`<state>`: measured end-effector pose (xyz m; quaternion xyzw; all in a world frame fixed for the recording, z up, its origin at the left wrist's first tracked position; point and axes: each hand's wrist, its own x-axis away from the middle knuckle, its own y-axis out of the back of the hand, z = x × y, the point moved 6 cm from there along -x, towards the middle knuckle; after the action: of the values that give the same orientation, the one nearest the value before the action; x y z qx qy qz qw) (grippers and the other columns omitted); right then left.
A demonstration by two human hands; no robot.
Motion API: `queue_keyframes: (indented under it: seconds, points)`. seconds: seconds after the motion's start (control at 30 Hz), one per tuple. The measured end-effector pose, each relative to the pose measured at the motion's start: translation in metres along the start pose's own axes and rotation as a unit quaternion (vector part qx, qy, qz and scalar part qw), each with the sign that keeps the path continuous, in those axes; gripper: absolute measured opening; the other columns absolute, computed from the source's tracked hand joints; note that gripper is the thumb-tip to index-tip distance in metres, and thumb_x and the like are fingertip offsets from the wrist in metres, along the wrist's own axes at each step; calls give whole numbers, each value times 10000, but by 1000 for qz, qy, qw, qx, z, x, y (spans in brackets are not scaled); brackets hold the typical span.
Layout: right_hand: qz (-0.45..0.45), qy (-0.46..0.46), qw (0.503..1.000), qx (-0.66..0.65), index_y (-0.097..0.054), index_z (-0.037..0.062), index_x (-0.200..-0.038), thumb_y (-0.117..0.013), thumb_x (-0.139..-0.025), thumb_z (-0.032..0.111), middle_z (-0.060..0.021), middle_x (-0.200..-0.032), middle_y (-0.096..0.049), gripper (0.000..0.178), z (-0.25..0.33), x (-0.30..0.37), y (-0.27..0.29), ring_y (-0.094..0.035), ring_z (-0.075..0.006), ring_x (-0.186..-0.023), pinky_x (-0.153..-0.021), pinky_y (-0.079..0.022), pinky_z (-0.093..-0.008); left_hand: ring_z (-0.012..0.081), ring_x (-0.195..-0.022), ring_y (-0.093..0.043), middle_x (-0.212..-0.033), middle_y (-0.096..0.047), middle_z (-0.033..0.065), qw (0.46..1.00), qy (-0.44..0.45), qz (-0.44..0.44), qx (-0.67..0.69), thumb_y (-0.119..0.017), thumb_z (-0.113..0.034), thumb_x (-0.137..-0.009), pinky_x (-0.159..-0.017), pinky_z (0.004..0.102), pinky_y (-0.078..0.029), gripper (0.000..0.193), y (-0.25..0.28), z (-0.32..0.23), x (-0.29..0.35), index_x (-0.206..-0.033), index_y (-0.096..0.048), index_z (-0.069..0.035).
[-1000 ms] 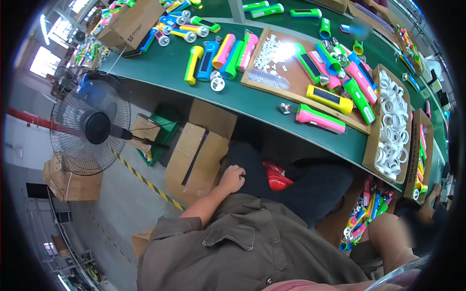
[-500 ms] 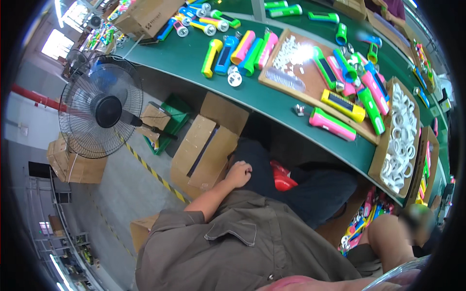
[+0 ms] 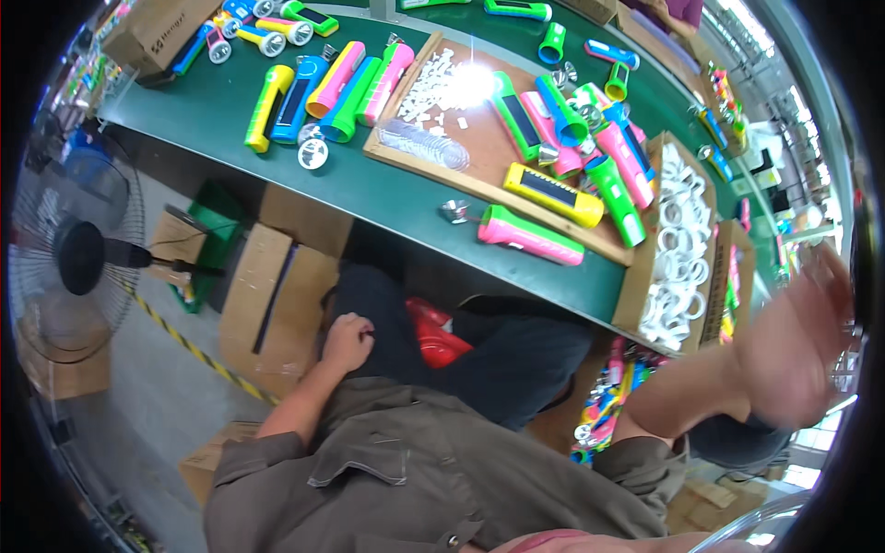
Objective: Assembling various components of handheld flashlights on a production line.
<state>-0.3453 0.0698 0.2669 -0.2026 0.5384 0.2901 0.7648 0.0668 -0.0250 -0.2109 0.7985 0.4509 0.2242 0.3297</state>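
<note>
My left hand [image 3: 348, 343] rests on my dark-trousered thigh, its fingers curled into a loose fist with nothing showing in them. Raised at the far right, my right hand [image 3: 804, 336] is smeared by motion, and its fingers cannot be made out. It is nearest to a cardboard box of white rings [image 3: 682, 249] on the green bench [image 3: 387, 207]. A pink-and-green flashlight body [image 3: 530, 235] lies at the bench's front edge, beside a small silver reflector [image 3: 455, 212]. Behind it, a yellow flashlight body [image 3: 553, 194] sits across the rim of a wooden tray [image 3: 489, 184].
Small white parts [image 3: 433, 88], clear discs [image 3: 424, 145] and several flashlight bodies lie in the tray. More flashlights [image 3: 323, 92] stand left of it. A fan [image 3: 78, 258] and an open carton [image 3: 277, 304] are at the left. Another person [image 3: 682, 11] is across the bench.
The whole view has shifted, so the bench and fan now appear farther left. My right hand has risen from low at the right edge. My left hand stays on my thigh.
</note>
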Motion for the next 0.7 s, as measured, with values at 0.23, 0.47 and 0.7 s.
queue_keyframes:
  seconds: [0.23, 0.47, 0.7]
  points:
    - [481, -229, 840, 107, -659, -14, -1103, -667, -874, 125, -158, -959, -714, 268, -185, 115, -216, -695, -238, -904, -798, -535, -342, 343, -823, -571, -831, -600, 126, 999, -11, -35, 10, -635, -20, -682, -756, 437, -479, 129, 1, -7, -6, -804, -649, -62]
    - [509, -159, 797, 284, -535, 15, -1236, -732, -779, 296, -227, -1166, -647, 571, -277, 145, -298, -613, -420, -1082, -913, -500, -472, 334, -806, -572, -808, -587, 121, 1000, 15, -17, 21, -644, -32, -671, -733, 424, -476, 130, 10, -8, -9, -797, -650, -64]
    - [526, -296, 727, 327, -501, -2, -1304, -761, -715, 329, -254, -1163, -647, 724, -286, 127, -290, -627, -410, -1086, -935, -495, -436, 322, -793, -572, -797, -584, 119, 997, 26, -34, 60, -653, -36, -673, -730, 419, -475, 132, 16, 3, -10, -802, -655, -62]
